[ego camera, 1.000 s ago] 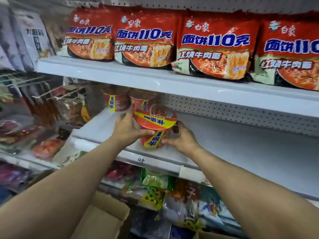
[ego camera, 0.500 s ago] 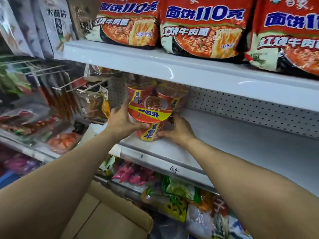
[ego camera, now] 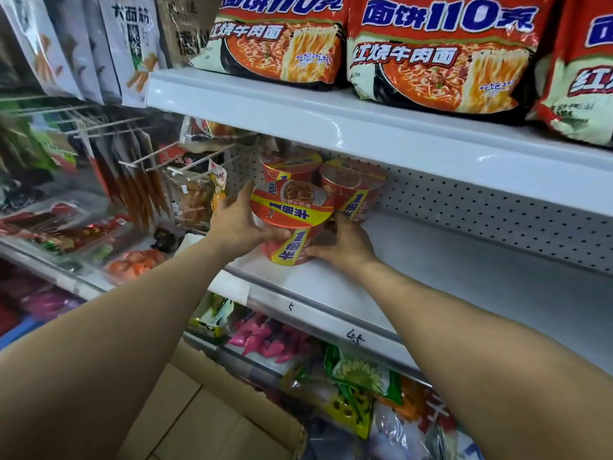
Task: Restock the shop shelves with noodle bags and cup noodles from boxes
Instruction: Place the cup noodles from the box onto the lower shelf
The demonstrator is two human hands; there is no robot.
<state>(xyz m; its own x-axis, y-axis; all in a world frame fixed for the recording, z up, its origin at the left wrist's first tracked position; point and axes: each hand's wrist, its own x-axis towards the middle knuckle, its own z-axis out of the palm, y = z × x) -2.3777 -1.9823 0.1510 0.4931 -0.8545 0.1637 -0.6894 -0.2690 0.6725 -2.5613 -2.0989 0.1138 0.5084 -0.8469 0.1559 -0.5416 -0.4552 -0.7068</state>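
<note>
Clasping the cup noodle (ego camera: 292, 210) still, left grip (ego camera: 234, 224) and right grip (ego camera: 346, 250), cup now deeper on shelf (ego camera: 431, 277).

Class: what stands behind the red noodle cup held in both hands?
Two more red-and-yellow noodle cups stand behind it: the rear left cup and rear right cup, before the perforated white back panel. The held red cup and right hand hide their bases.

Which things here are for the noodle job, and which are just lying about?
For the job: cup in left hand and right hand; back cups; noodle bags; shelf; box.
Just there: hanging snacks; pink packs; seed packs.
</note>
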